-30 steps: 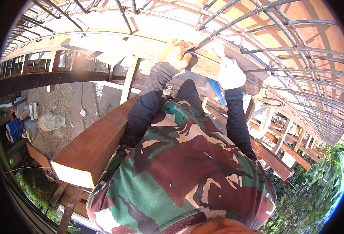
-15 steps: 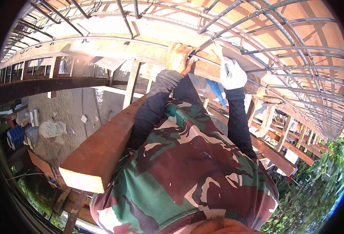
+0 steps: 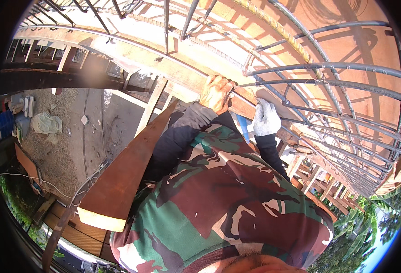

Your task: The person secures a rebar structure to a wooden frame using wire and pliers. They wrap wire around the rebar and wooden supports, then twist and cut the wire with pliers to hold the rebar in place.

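While both arms are reaching forward from a shirt patterned in green, brown and cream camouflage (image 3: 237, 195), the bare left hand (image 3: 216, 93) is gripping a thin, grey metal rod (image 3: 244, 98), its fingers curling closed over it. This rod is running along the upper edge of a long, pale wooden beam (image 3: 139, 59), passing in front of the person from upper left toward lower right. Just beside it, the right hand (image 3: 266, 118), wearing a white knitted glove, is bending its fingers at the same rod; whether they are closing fully around it, I cannot tell. A short stretch of the rod is showing between the two hands.

Beyond them, a cage of dark, ribbed steel bars (image 3: 346, 65) is stretching over sunlit, orange-brown plywood (image 3: 382, 50). A blue, tapering object (image 3: 243, 127) is showing below the beam, near the glove, partly hidden. Beside the left arm, a thick, reddish-brown timber (image 3: 123, 182) is pointing its pale sawn end toward the lower left. Far below, a crumpled, whitish sheet (image 3: 47, 123) is lying on grey, gravelly ground (image 3: 57, 159), and green, leafy plants (image 3: 360, 232) are filling the lower right.
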Available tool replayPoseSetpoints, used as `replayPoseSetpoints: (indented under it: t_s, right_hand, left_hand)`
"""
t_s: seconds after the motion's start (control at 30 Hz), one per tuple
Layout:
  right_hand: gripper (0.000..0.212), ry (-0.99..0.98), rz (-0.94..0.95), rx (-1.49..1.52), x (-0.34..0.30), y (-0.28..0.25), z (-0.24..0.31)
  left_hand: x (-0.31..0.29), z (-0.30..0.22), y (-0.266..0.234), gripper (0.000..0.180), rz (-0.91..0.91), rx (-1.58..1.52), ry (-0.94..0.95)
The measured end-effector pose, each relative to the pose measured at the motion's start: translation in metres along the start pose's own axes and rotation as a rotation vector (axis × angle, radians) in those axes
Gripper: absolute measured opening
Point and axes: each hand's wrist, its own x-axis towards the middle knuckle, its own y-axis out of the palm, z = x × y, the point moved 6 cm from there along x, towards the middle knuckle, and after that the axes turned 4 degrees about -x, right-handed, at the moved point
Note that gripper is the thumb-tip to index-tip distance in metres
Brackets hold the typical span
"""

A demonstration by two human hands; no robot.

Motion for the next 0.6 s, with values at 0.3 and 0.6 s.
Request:
replayPoseSetpoints:
  t_s: [0.3, 0.6]
  right_hand:
    - [0.022, 0.028, 0.056, -0.011, 0.002, 0.003, 0.001]
    - [0.019, 0.067, -0.089, -0.029, -0.008, -0.005, 0.007]
  left_hand:
    - [-0.005, 0.002, 0.004, 0.039, -0.024, -0.014, 0.01]
    - [-0.003, 0.002, 0.007, 0.046, 0.068, 0.046, -0.033]
